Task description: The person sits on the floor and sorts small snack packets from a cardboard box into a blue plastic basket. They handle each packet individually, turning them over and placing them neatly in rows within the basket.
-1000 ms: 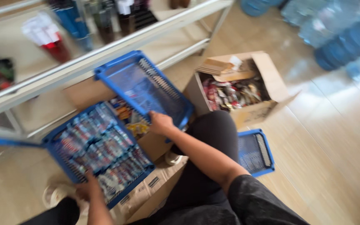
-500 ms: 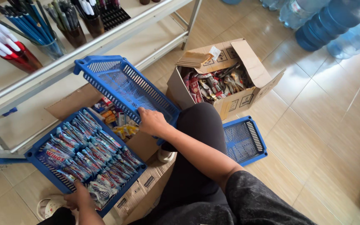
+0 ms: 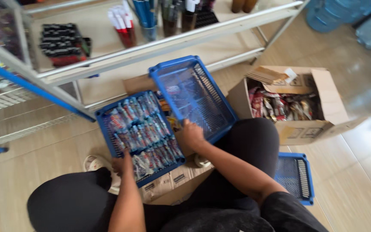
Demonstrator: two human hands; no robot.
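Observation:
I sit on the floor with black-clad legs either side of a cardboard box. My left hand (image 3: 123,165) grips the near edge of a blue plastic basket (image 3: 104,116) packed with rows of small wrapped packets (image 3: 144,131). My right hand (image 3: 193,134) holds the near rim of a second, empty blue basket (image 3: 194,92) that tilts up against the first one. A flattened cardboard box (image 3: 172,180) lies under both baskets.
A white metal shelf rack (image 3: 151,45) holds pens and markers in cups (image 3: 144,19) just behind. An open cardboard box (image 3: 318,107) of snack packets stands to the right. A third blue basket (image 3: 295,174) lies by my right knee. Water jugs (image 3: 331,15) stand far right.
The view has swung so the baskets sit more central. My right hand has shifted along the empty basket's near edge; my left hand stays on the full basket.

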